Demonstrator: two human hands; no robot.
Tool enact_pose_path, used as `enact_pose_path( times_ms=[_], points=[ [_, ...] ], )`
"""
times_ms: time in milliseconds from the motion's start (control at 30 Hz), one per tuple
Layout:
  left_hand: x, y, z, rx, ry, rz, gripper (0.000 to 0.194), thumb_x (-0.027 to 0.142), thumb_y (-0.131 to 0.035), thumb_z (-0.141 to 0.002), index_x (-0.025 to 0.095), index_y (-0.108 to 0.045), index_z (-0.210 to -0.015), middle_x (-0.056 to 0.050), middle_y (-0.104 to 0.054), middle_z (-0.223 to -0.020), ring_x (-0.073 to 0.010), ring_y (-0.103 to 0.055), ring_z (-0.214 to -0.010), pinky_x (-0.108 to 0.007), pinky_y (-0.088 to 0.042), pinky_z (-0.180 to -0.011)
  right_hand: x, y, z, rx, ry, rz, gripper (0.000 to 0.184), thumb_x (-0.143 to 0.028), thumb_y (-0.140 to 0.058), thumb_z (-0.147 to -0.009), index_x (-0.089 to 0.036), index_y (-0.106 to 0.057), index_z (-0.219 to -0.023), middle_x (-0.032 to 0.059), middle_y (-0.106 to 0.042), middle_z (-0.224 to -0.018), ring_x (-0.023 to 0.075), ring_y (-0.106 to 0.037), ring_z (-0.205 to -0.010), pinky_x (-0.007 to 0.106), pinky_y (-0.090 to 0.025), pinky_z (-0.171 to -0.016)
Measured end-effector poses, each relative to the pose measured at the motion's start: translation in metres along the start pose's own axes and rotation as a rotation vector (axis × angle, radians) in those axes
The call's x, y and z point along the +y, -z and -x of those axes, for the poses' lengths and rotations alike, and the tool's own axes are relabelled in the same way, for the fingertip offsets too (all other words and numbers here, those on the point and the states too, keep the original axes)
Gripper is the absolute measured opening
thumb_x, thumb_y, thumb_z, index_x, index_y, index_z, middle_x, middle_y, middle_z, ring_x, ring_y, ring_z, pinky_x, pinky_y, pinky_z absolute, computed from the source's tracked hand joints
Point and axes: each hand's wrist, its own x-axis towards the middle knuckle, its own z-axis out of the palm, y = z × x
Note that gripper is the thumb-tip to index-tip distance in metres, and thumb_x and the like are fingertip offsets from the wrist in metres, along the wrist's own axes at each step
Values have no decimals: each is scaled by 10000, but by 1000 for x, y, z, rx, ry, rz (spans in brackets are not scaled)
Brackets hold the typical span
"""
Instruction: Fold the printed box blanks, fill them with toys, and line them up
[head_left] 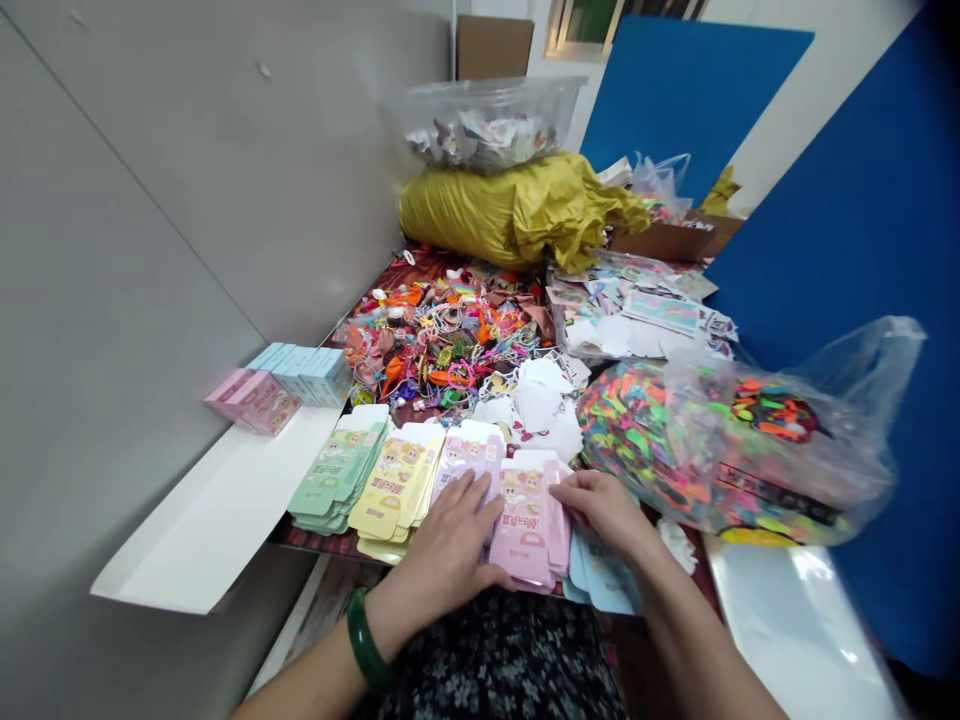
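Observation:
Flat, unfolded cartons with cartoon prints lie in a row of stacks at the table's near edge. My left hand (459,535) rests flat, fingers stretched out, over the purple cartons (469,452), its thumb by the lower edge of the pink stack. Beside it, my right hand (606,508) pinches the right edge of a pink carton (556,520). That piece sits slightly apart from the main pink cartons (522,515). Light blue cartons (604,572) lie partly under my right hand and forearm. Farther left are the yellow cartons (397,480) and green cartons (339,470).
Made-up blue boxes (319,375) and pink boxes (262,400) stand on a white tray (225,510). Behind the cartons lie loose colourful trinkets (450,340) and white cut-outs (541,405). A clear bag (637,420) of bright pieces sits right; a yellow sack (480,215) lies behind.

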Motion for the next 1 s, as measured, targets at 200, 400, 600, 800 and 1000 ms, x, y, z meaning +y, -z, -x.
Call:
enact_pose_path(
  times_ms=[200,400,600,800,1000],
  points=[
    [2,22,2,183,17,520,567,420,-707,-763,204,-543,-1260,-142,-566,-1314,-315,-459,-1274,-518,-335,-1086,-19,25,22,20,70,-85,324,-481,-687,-703,-171,-605,-659,-74,-372,-456,66,-267,-415,229,-179,-427],
    [2,30,-6,-378,-194,1478,784,479,-820,-611,181,-537,-1279,-137,-602,-1275,-323,-533,-1198,-477,-371,-1040,-37,10,41,-114,524,-171,235,-381,-728,-738,-190,-657,-620,39,-606,-860,184,-564,-858,289,-444,-775],
    [8,29,-10,-429,-275,1612,662,415,-869,-528,143,-675,-1099,-141,-662,-1163,-343,-578,-1124,-432,-433,-958,-45,-12,49,-152,611,-305,95,-320,-721,-767,-244,-706,-822,44,-641,-943,184,-589,-873,278,-509,-737],
    [18,25,-13,-24,-16,1591,487,250,-863,-540,150,-700,-987,-71,-725,-981,-245,-660,-901,-319,-490,-804,-32,-32,44,-123,631,-421,348,-278,-747,-746,-338,-697,-1085,21,-674,-1089,186,-627,-924,306,-526,-825],
    [22,17,-13,138,179,1557,547,186,-839,-583,135,-604,-1075,-71,-712,-946,-242,-671,-864,-340,-516,-778,-15,-48,33,24,438,-416,299,-388,-747,-728,-263,-744,-999,50,-709,-1015,235,-633,-947,347,-509,-850]
  ],
)
